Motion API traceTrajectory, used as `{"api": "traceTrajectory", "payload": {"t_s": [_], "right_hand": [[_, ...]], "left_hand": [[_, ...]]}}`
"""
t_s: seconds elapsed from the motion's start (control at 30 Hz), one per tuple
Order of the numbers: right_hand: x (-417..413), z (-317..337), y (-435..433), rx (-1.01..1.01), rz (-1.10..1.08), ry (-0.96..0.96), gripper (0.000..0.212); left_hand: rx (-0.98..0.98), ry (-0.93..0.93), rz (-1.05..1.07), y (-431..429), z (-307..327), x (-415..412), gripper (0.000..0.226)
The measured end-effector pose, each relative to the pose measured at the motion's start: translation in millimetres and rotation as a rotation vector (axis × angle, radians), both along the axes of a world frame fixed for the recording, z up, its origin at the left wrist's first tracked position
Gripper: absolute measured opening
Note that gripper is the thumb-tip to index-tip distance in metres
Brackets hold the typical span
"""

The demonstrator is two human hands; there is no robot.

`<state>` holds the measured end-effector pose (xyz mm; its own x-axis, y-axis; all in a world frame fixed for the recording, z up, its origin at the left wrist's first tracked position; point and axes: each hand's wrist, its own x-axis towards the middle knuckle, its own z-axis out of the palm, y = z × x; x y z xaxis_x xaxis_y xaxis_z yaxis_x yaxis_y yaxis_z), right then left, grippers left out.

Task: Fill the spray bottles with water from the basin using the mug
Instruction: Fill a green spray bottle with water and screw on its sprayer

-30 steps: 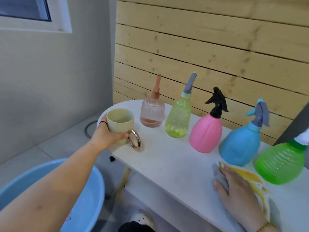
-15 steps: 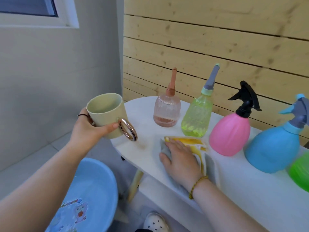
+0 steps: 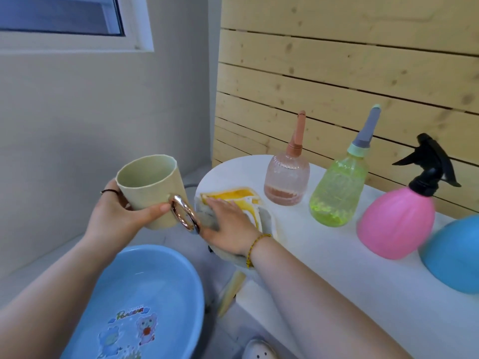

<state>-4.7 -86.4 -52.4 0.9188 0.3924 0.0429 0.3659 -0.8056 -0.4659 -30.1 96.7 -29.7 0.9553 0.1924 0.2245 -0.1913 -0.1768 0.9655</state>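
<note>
My left hand grips a pale green mug with a round metal handle, held in the air left of the white table and above the blue basin. My right hand presses flat on a grey and yellow cloth at the table's left end. Along the back of the table stand a peach spray bottle, a clear green spray bottle, a pink spray bottle with a black trigger, and a blue spray bottle, cut off at the right edge.
The basin sits on the tiled floor with water and cartoon stickers inside. A wooden slat wall stands right behind the bottles. A grey wall with a window is at left. A white shoe shows below the table.
My left hand lifted the mug off the table and carried it out to the left. My right hand slid the cloth leftward along the table to its left end.
</note>
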Motion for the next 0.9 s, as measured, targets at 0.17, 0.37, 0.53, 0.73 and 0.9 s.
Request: {"api": "traceTrajectory", "payload": {"t_s": [0.17, 0.37, 0.53, 0.73, 0.9], "right_hand": [[-26.2, -2.6, -48.5, 0.268, -0.198, 0.107, 0.05], [-42.1, -5.6, -72.5, 0.414, -0.233, 0.113, 0.045], [-44.7, -10.8, -76.9, 0.404, -0.263, 0.052, 0.039], [-13.1, -0.9, -74.8, 0.161, -0.294, -0.165, 0.038], [-2.5, -1.8, -31.5, -0.08, -0.048, 0.007, 0.063]], "left_hand": [[0.001, -0.012, -0.065, -47.7, 5.3, 6.2, 0.072], [0.051, 0.041, -0.108, -105.2, -10.5, 13.6, 0.076], [0.151, 0.073, -0.112, -107.8, -15.8, 18.3, 0.073], [-0.004, 0.01, 0.042, -79.0, 0.6, 23.6, 0.069], [0.053, -0.012, 0.108, -50.5, 3.4, 28.4, 0.072]]}}
